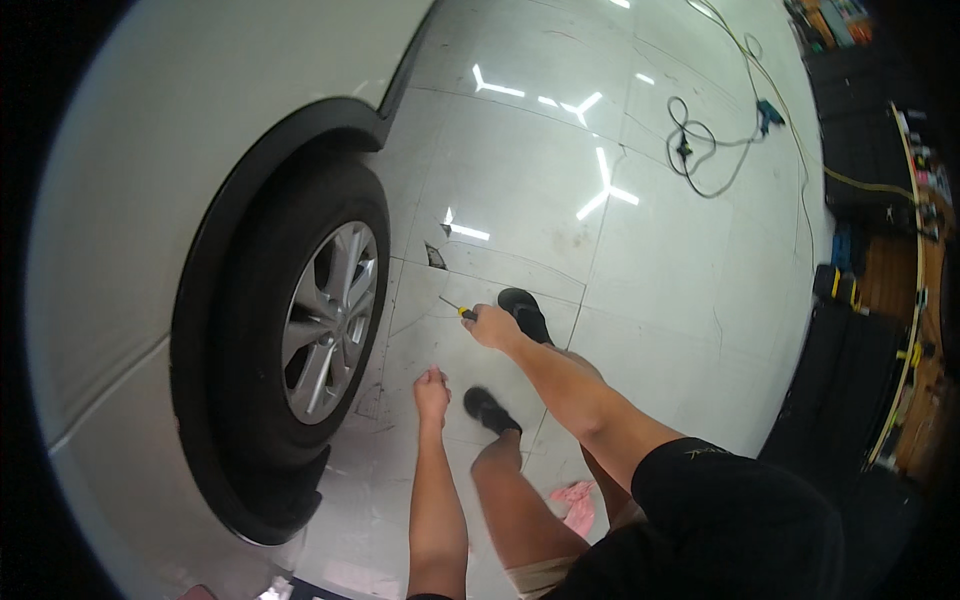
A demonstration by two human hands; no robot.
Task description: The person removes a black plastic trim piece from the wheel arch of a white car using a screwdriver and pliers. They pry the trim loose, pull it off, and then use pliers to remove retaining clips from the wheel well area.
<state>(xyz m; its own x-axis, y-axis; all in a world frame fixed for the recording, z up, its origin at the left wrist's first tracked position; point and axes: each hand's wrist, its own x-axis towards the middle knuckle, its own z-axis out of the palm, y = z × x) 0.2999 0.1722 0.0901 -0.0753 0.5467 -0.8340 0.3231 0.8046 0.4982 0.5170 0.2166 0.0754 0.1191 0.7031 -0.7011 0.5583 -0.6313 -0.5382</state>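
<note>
A screwdriver [466, 313] with a yellow and black handle is gripped in my right hand [492, 328], its thin shaft pointing up and left, toward the car. Lower and to the left, my left hand [432, 393] has its fingers curled together; whether anything small is in them is hidden. Both hands are apart from the wheel [335, 320], whose silver spoked rim and black tyre sit inside the dark arch trim [215, 215] of a light-coloured car [130, 230]. The left hand is the nearer one to the tyre.
A pink cloth [575, 508] lies on the glossy pale floor [670, 370] near my legs. Far right, a green power tool [769, 116] trails a looped dark cable [715, 190]. A cluttered workbench [925, 260] runs along the right edge. One floor tile has a broken patch [435, 257].
</note>
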